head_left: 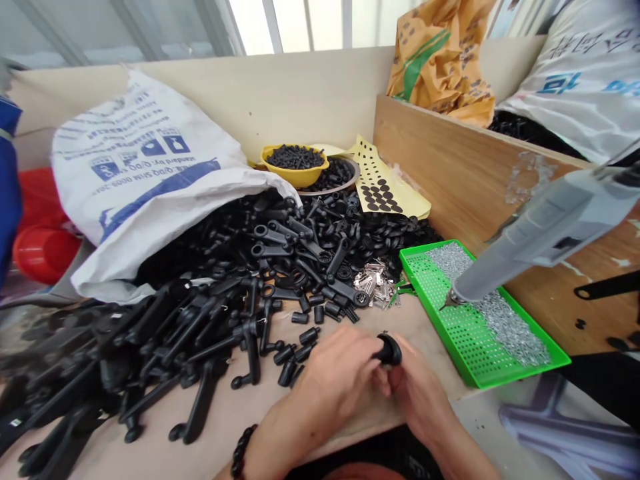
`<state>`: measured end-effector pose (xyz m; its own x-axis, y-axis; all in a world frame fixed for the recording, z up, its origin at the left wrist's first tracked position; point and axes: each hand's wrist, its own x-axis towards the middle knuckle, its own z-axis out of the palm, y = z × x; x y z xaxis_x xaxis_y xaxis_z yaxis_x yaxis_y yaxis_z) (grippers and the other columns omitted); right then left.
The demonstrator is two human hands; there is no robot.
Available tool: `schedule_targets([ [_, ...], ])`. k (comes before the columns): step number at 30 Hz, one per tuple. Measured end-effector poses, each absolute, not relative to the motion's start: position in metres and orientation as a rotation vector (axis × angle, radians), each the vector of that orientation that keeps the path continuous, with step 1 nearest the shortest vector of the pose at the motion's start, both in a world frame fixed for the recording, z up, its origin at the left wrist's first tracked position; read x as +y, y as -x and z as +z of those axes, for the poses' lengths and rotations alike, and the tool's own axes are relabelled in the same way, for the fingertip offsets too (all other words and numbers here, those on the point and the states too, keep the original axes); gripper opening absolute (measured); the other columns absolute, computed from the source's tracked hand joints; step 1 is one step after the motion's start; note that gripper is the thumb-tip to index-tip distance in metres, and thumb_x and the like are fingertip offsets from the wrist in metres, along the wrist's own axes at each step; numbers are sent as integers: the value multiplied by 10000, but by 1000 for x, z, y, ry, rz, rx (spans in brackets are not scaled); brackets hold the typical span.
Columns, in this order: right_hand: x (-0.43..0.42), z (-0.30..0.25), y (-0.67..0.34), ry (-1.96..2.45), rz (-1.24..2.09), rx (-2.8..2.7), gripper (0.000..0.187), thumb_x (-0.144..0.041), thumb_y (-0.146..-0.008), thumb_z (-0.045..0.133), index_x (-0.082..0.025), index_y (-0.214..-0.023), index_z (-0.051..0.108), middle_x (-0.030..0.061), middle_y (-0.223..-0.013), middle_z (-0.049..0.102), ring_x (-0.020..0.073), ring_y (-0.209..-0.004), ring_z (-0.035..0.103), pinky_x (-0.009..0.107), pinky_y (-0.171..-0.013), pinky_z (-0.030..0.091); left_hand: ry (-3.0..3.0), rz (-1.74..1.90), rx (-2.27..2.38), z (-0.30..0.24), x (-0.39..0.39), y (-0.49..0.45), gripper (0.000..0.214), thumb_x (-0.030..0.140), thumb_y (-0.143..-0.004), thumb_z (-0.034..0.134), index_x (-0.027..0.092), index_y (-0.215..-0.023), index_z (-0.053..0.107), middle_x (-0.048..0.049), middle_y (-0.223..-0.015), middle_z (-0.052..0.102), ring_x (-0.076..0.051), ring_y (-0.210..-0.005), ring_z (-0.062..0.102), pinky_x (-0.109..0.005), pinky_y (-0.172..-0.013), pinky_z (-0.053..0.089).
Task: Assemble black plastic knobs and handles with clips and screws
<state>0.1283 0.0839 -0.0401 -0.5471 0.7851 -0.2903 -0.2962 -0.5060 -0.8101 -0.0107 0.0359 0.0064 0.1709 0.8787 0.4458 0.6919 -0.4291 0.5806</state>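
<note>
Close to the table's front edge, my left hand (340, 367) and my right hand (416, 380) meet around a black plastic part with a rounded end (390, 349). Most of this part is hidden by my fingers, so its full shape does not show. Both hands are closed on it. Just left of my left hand lie several short black cylinders (300, 353). Beyond them is a heap of black plastic arms with ring ends (273, 251). A small pile of silvery metal clips (375, 283) lies past my fingertips.
A green perforated tray (435, 327) of small screws stands at right, with a grey electric screwdriver (530, 233) over it. Black jointed arms (200, 400) cover the left side. Behind are a white sack (150, 153), a yellow bowl (295, 175) and a wooden partition (450, 157).
</note>
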Motion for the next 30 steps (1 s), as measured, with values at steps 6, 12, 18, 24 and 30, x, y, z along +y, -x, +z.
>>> schedule_targets([
  [6, 85, -46, -132, 985, 1937, -1060, 380, -530, -822, 582, -177, -685, 549, -29, -574, 472, 105, -535, 395, 215, -510, 340, -2006, 1135, 1615, 0, 35, 9, 134, 213, -927, 480, 186, -1010, 581, -31, -824, 657, -152, -721, 590, -251, -684, 487],
  [12, 84, -52, -131, 836, 2128, -916, 365, -518, -799, 599, -192, -644, 543, -24, -538, 455, 119, -508, 390, 233, -481, 347, -2224, 970, 1494, -1, 33, 9, 202, 123, -921, 403, 158, -998, 586, -68, -875, 644, -182, -777, 558, -289, -709, 469],
  [18, 88, -41, -128, 933, 2060, -900, 397, -537, -686, 703, -198, -564, 537, -30, -470, 424, 113, -464, 371, 235, -449, 349, -2106, 1101, 1534, -3, 33, 6, 156, 128, -923, 440, 158, -1010, 566, -52, -845, 641, -172, -791, 566, -280, -721, 468],
  [24, 81, -44, -126, 1009, 2119, -802, 450, -611, -609, 715, -186, -565, 571, -53, -426, 377, 85, -406, 321, 219, -403, 345, -2336, 945, 1483, 3, 36, 12, 155, 106, -900, 449, 128, -982, 578, -66, -859, 613, -174, -787, 542, -283, -730, 477],
  [30, 82, -41, -130, 1047, 2010, -910, 394, -556, -586, 755, -182, -680, 668, -5, -509, 514, 119, -458, 442, 233, -427, 393, -2369, 842, 1532, 5, 34, 11, 149, 194, -928, 460, 126, -1009, 563, -69, -905, 633, -179, -834, 557, -286, -775, 486],
])
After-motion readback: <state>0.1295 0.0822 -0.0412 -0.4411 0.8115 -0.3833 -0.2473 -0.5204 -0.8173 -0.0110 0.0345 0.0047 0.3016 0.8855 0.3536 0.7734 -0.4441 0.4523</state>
